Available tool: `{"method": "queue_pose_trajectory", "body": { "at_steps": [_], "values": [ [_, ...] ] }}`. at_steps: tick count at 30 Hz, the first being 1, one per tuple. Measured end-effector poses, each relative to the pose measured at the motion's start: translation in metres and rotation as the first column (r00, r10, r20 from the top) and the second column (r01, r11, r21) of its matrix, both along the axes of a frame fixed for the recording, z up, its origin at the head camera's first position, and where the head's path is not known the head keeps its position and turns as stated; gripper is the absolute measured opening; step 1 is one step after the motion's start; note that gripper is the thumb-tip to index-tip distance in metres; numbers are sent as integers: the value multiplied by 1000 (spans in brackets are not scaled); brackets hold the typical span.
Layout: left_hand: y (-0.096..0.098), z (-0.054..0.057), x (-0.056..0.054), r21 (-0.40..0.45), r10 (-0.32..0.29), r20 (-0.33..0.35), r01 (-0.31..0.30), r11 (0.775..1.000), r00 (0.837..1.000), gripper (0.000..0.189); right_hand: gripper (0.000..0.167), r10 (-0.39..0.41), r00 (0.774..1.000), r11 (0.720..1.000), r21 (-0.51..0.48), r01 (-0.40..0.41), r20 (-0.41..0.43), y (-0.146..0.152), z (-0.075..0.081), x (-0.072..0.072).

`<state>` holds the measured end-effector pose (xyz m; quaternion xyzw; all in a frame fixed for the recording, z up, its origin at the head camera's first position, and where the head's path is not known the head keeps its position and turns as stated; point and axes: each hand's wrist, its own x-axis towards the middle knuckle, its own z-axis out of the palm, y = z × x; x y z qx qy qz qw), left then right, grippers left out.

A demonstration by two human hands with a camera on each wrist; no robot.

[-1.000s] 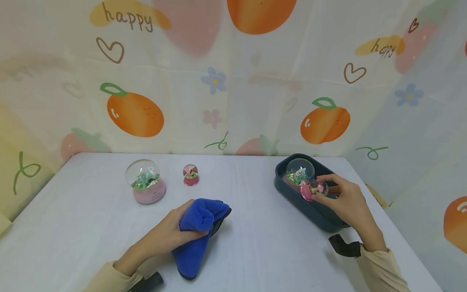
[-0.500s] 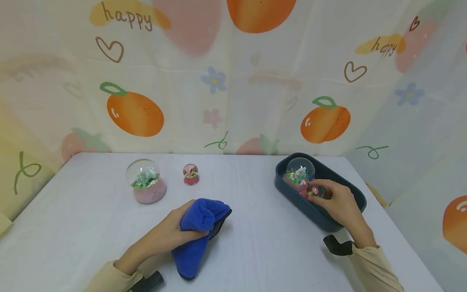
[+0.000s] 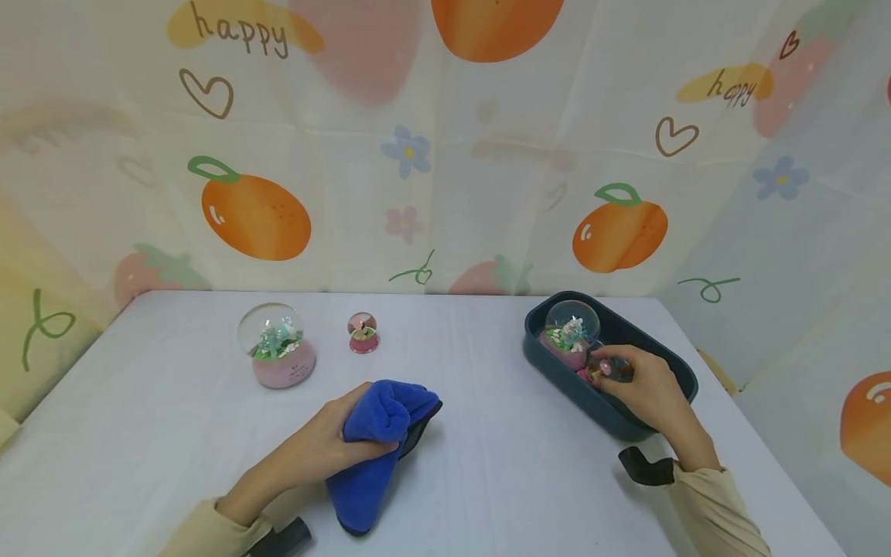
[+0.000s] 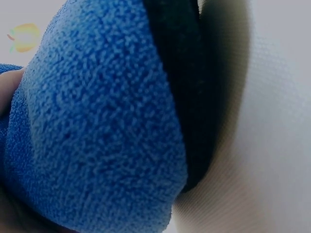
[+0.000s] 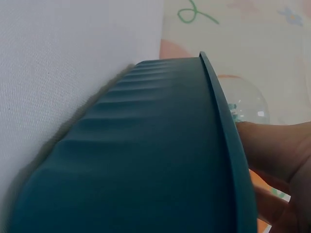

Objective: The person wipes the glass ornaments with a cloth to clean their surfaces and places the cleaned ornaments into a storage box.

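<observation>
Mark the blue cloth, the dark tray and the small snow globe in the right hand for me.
Blue cloth (image 4: 102, 116): left wrist view, on its fuzzy blue side.
Dark tray (image 5: 141, 141): right wrist view, on its outer side wall.
Small snow globe (image 3: 609, 367): head view, on its clear dome.

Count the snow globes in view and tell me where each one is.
4: a large globe and a small globe on the table, a second large globe in the tray, and a second small globe in the right hand. The hand may hide more.

held small globe (image 3: 614, 370): partly behind right grip (image 3: 647, 387) | blue cloth (image 4: 102, 116): cropped, left wrist view
</observation>
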<state>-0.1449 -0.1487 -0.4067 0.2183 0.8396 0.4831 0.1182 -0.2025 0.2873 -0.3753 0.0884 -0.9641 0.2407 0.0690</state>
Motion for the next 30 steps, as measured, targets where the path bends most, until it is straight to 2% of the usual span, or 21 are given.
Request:
{"method": "queue_pose_trajectory", "body": {
  "at_steps": [8,14,22,30],
  "values": [
    [-1,0,0,-1,-6,-11,6,1000,1000,51,32,33,999,999,-44,-32,37,1,-3,-2],
    [-1,0,0,-2,-5,-16,5,1000,1000,52,36,6,1000,999,-50,-5,30,1,0,-3],
    [-2,-2,0,-4,-5,-2,5,1000,1000,52,39,9,1000,998,-55,-7,29,-3,7,1],
    [-2,-3,-1,3,-11,0,11,1000,1000,55,40,97,995,983,-155,-98,-12,-19,16,12]
  ]
}}
